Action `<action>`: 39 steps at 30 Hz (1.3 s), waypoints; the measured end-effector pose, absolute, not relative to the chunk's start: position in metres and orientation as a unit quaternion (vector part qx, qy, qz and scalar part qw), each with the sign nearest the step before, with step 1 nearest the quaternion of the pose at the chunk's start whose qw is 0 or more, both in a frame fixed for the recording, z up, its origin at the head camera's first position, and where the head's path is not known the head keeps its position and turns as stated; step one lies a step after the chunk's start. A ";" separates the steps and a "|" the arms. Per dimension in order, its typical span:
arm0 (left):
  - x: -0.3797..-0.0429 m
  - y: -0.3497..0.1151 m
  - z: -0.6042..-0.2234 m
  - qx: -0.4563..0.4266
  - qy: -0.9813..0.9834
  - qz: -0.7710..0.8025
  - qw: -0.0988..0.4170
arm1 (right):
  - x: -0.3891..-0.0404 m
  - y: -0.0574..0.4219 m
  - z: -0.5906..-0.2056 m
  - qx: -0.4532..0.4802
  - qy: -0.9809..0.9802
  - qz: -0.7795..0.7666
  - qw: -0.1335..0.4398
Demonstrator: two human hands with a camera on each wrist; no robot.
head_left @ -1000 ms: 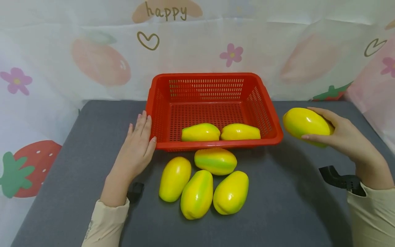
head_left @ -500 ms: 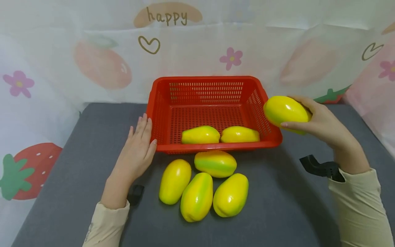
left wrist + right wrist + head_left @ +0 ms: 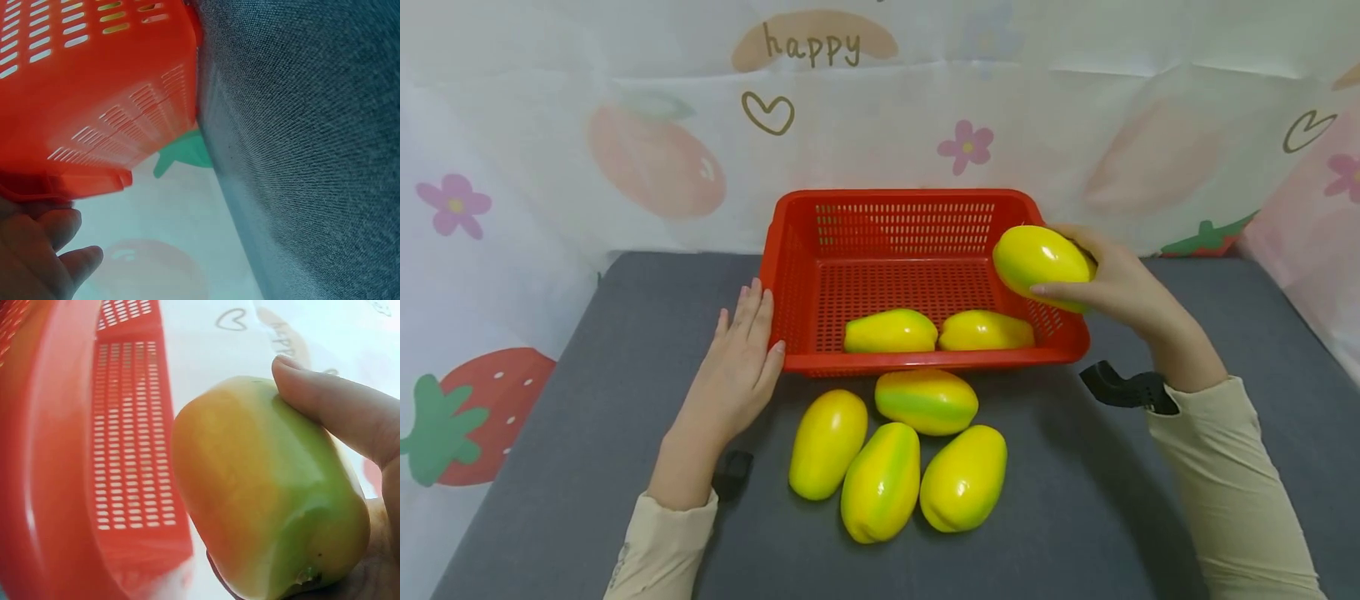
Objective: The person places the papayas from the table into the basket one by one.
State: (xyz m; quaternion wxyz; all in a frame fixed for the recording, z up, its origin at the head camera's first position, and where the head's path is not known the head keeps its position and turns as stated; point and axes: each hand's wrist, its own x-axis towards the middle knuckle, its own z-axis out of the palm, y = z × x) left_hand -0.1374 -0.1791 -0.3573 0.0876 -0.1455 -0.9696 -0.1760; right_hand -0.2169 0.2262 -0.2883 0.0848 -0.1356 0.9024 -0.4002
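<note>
My right hand [image 3: 1123,279] grips a yellow-green papaya [image 3: 1037,258] above the right rim of the red plastic basket [image 3: 925,361]. In the right wrist view the thumb lies along the papaya [image 3: 269,487], with the other fingers mostly hidden behind it. The left hand [image 3: 733,362], its fingers straight, rests against the basket's left side; in the left wrist view its fingertips touch the rim. Two papayas, one on the left [image 3: 891,331] and one on the right [image 3: 987,330], lie inside along the near wall.
Several more papayas [image 3: 880,483] lie together on the grey cloth-covered table [image 3: 1075,517], just in front of the basket. Behind the basket hangs a white printed curtain [image 3: 865,125]. Each wrist wears a black camera mount [image 3: 1127,387].
My right hand has carried the papaya leftward and slightly up, from beside the basket to over its right edge. The left hand has stayed against the basket.
</note>
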 end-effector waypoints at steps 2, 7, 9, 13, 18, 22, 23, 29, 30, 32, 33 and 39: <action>-0.137 -0.179 -0.358 -0.144 -0.970 -0.176 0.087 | -0.221 0.222 -0.291 -0.142 0.900 -0.403 0.088; -0.137 -0.179 -0.358 -0.144 -0.970 -0.177 0.088 | -0.230 0.212 -0.298 -0.156 0.895 -0.409 0.089; -0.137 -0.179 -0.358 -0.145 -0.969 -0.178 0.089 | -0.234 0.208 -0.300 -0.162 0.893 -0.409 0.092; -0.137 -0.179 -0.358 -0.146 -0.969 -0.179 0.090 | -0.238 0.202 -0.306 -0.173 0.893 -0.403 0.101; -0.137 -0.178 -0.358 -0.146 -0.968 -0.180 0.091 | -0.238 0.199 -0.307 -0.179 0.902 -0.377 0.114; -0.137 -0.179 -0.358 -0.146 -0.968 -0.180 0.090 | -0.236 0.203 -0.298 -0.173 0.910 -0.359 0.116; -0.136 -0.179 -0.358 -0.146 -0.969 -0.181 0.089 | -0.237 0.203 -0.295 -0.174 0.910 -0.358 0.115; -0.137 -0.179 -0.356 -0.145 -0.969 -0.182 0.089 | -0.243 0.203 -0.281 -0.185 0.909 -0.359 0.100; -0.137 -0.179 -0.355 -0.145 -0.969 -0.182 0.088 | -0.245 0.202 -0.279 -0.184 0.908 -0.362 0.099; -0.138 -0.179 -0.356 -0.145 -0.969 -0.182 0.087 | -0.249 0.199 -0.277 -0.189 0.904 -0.370 0.097; -0.138 -0.179 -0.356 -0.145 -0.969 -0.181 0.087 | -0.252 0.198 -0.276 -0.193 0.902 -0.375 0.096; -0.137 -0.179 -0.357 -0.148 -0.968 -0.183 0.086 | -0.271 0.188 -0.276 -0.239 0.877 -0.403 0.104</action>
